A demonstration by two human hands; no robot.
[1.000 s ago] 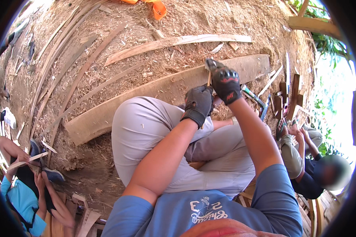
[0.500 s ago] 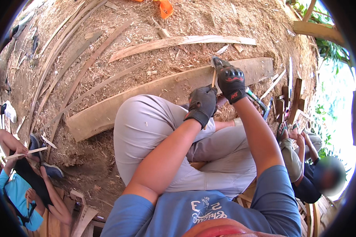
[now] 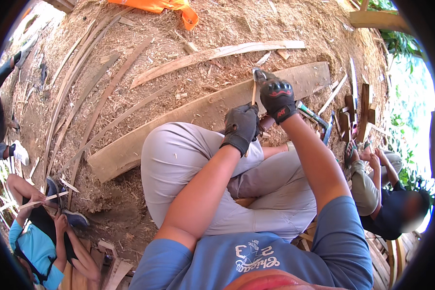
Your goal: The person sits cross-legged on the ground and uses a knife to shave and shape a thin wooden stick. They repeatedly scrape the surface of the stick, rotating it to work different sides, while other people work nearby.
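My left hand [image 3: 240, 126], in a black glove, is closed around a thin wooden stick [image 3: 253, 93]. The stick's lower end pokes out beneath that fist, close to my bent knee. My right hand [image 3: 277, 96], gloved in black with red trim, grips a knife [image 3: 255, 72] whose small metal blade shows at the stick's upper end; the glove hides its handle. Both hands are close together above a long wooden plank [image 3: 130, 152], which lies slantwise on the ground in front of my legs.
Curved wood strips [image 3: 217, 54] lie on shavings-covered ground beyond the plank. A green-and-black handled tool [image 3: 311, 114] rests right of my hands, near upright wood pieces [image 3: 365, 108]. An orange bag [image 3: 154, 6] lies at the far edge. People sit at left [image 3: 38, 241] and right [image 3: 386, 198].
The view has shifted a little. My hands still hold the stick and the knife, nearly in the same pose. At lower left, the seated person's lower hand has come up toward their wood strip.
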